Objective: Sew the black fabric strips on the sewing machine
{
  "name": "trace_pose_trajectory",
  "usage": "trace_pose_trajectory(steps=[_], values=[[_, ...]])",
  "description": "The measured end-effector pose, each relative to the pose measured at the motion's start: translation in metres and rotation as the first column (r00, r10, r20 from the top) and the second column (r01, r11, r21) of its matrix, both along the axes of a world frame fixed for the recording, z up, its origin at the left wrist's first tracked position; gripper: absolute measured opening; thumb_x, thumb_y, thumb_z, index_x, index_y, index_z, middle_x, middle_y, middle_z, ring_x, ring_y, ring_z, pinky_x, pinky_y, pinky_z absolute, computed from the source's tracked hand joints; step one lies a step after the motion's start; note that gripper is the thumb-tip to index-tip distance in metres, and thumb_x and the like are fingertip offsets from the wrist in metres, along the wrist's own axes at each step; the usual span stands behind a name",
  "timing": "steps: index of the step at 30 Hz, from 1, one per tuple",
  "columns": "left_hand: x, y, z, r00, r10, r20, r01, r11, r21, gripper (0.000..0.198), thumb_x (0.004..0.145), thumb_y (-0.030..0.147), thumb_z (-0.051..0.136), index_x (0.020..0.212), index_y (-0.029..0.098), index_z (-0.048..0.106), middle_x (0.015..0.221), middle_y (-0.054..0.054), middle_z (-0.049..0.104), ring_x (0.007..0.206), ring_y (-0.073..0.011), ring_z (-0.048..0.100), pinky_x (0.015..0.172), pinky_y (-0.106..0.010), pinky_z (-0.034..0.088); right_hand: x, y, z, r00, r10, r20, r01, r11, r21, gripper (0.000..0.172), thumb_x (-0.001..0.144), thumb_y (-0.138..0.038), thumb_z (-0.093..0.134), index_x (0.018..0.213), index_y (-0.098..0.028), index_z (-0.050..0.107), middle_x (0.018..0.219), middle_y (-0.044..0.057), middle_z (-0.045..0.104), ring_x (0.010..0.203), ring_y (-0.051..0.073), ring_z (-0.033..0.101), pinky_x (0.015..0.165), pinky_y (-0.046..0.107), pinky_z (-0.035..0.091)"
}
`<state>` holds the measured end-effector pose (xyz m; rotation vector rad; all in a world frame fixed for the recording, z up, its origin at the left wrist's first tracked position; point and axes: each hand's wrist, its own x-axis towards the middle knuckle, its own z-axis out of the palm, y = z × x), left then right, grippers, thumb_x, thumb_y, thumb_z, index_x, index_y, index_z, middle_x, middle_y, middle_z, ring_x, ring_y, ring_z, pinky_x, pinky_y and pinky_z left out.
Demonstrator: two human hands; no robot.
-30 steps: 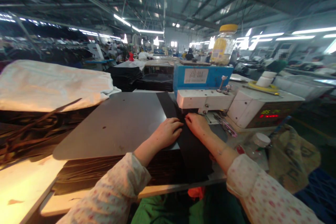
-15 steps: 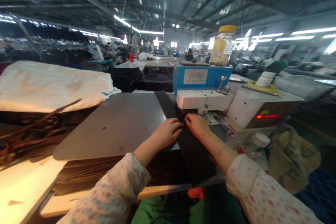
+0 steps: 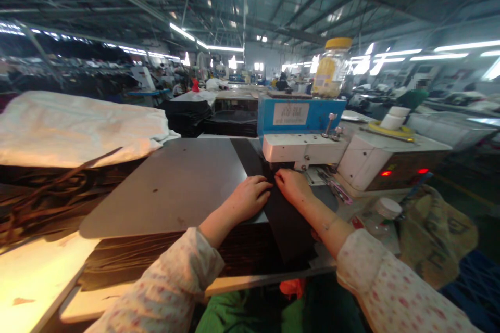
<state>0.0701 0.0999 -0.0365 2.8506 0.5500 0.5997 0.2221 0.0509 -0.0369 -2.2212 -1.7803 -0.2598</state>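
A long dark strip of fabric (image 3: 288, 221) runs across the grey metal work plate (image 3: 187, 182), passing by the head of a small machine (image 3: 304, 148) with a blue and white body. My left hand (image 3: 253, 196) lies on the strip's left side, fingers stretched out over the cloth. Close against the machine head, my right hand (image 3: 291, 184) has its fingers bent together at the strip's right edge, its fingertips partly hidden. Both hands are almost touching. Beneath the plate's front edge lies a stack of dark fabric pieces (image 3: 133, 257).
Right of the machine stand a control box (image 3: 385, 164) with red lights, small pink-handled scissors (image 3: 339, 190), a clear jar (image 3: 383, 216) and a sack (image 3: 437, 234). A yellow-lidded jar (image 3: 332, 67) tops the machine. White cloth (image 3: 78, 127) and dark scraps (image 3: 58, 187) lie left.
The near end of the dark strip has slid a little away from me, toward the machine. Both hands stay in almost the same place. The control box's lit display reads differently.
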Motion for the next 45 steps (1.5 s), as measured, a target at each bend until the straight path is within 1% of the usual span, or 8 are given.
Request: trace_pose_trajectory(steps=[4, 10, 14, 17, 25, 31, 38, 45], values=[[0.0, 0.0, -0.001, 1.0, 0.006, 0.005, -0.006, 1.0, -0.005, 0.027, 0.083, 0.023, 0.044, 0.106, 0.015, 0.057, 0.112, -0.009, 0.054, 0.103, -0.0185, 0.05, 0.092, -0.031, 0.039, 0.0, -0.001, 0.0, 1.0, 0.014, 0.004, -0.014, 1.0, 0.014, 0.021, 0.084, -0.025, 0.041, 0.086, -0.019, 0.06, 0.086, 0.005, 0.066, 0.078, 0.015, 0.06, 0.065, 0.023, 0.038], [0.0, 0.0, 0.002, 1.0, 0.004, -0.016, -0.004, 1.0, -0.009, 0.029, 0.082, 0.025, 0.045, 0.107, 0.016, 0.057, 0.113, -0.009, 0.053, 0.106, -0.019, 0.048, 0.094, -0.031, 0.038, 0.0, 0.0, 0.002, 1.0, 0.0, 0.005, 0.0, 1.0, -0.03, 0.023, 0.085, -0.026, 0.039, 0.088, -0.018, 0.06, 0.088, 0.006, 0.065, 0.079, 0.015, 0.059, 0.066, 0.024, 0.039], [0.0, 0.0, 0.004, 0.999, 0.014, -0.047, -0.016, 0.999, -0.041, 0.032, 0.081, 0.03, 0.048, 0.109, 0.016, 0.056, 0.117, -0.01, 0.05, 0.108, -0.0206, 0.046, 0.096, -0.033, 0.036, 0.0, 0.0, 0.001, 1.0, 0.006, 0.013, -0.006, 1.0, -0.012, 0.022, 0.084, -0.025, 0.039, 0.087, -0.018, 0.06, 0.087, 0.005, 0.066, 0.078, 0.015, 0.059, 0.066, 0.024, 0.039], [0.0, 0.003, 0.003, 0.999, 0.003, -0.045, -0.005, 0.999, -0.046, 0.033, 0.08, 0.03, 0.049, 0.109, 0.017, 0.056, 0.118, -0.01, 0.05, 0.109, -0.0207, 0.046, 0.096, -0.033, 0.036, 0.0, 0.0, 0.0, 1.0, 0.01, 0.011, -0.01, 1.0, -0.011, 0.022, 0.084, -0.025, 0.039, 0.086, -0.018, 0.06, 0.086, 0.005, 0.066, 0.078, 0.016, 0.06, 0.065, 0.024, 0.039], [0.003, 0.012, 0.001, 0.999, 0.017, -0.038, -0.02, 0.998, -0.056, 0.032, 0.077, 0.024, 0.048, 0.107, 0.017, 0.057, 0.116, -0.008, 0.051, 0.106, -0.0202, 0.048, 0.096, -0.033, 0.036, -0.001, -0.001, 0.003, 1.0, -0.002, 0.018, 0.003, 0.999, -0.039, 0.023, 0.085, -0.025, 0.038, 0.088, -0.018, 0.059, 0.089, 0.006, 0.065, 0.081, 0.016, 0.059, 0.067, 0.025, 0.039], [0.005, 0.019, 0.002, 0.999, 0.032, -0.029, -0.034, 0.998, -0.054, 0.033, 0.075, 0.015, 0.043, 0.105, 0.016, 0.058, 0.112, -0.007, 0.054, 0.104, -0.0192, 0.049, 0.095, -0.032, 0.037, -0.002, -0.001, 0.003, 0.999, 0.013, 0.045, -0.013, 1.0, -0.015, 0.022, 0.085, -0.024, 0.038, 0.085, -0.017, 0.059, 0.086, 0.006, 0.065, 0.078, 0.016, 0.06, 0.064, 0.024, 0.039], [0.012, 0.037, -0.003, 0.998, 0.05, -0.037, -0.052, 0.998, -0.038, 0.036, 0.072, 0.01, 0.041, 0.102, 0.015, 0.06, 0.109, -0.009, 0.055, 0.102, -0.0189, 0.05, 0.094, -0.031, 0.038, -0.002, 0.0, 0.003, 0.998, 0.003, 0.066, -0.003, 1.0, -0.006, 0.024, 0.085, -0.024, 0.035, 0.083, -0.017, 0.058, 0.084, 0.006, 0.065, 0.075, 0.017, 0.06, 0.062, 0.024, 0.038], [0.015, 0.051, -0.004, 0.99, 0.115, -0.082, -0.115, 0.993, 0.011, 0.038, 0.073, 0.01, 0.039, 0.105, 0.013, 0.059, 0.111, -0.009, 0.055, 0.101, -0.0195, 0.051, 0.092, -0.03, 0.039, -0.004, 0.002, 0.003, 0.998, -0.007, 0.066, 0.008, 1.0, -0.014, 0.024, 0.086, -0.023, 0.035, 0.087, -0.016, 0.058, 0.087, 0.008, 0.064, 0.077, 0.017, 0.06, 0.063, 0.024, 0.039]])
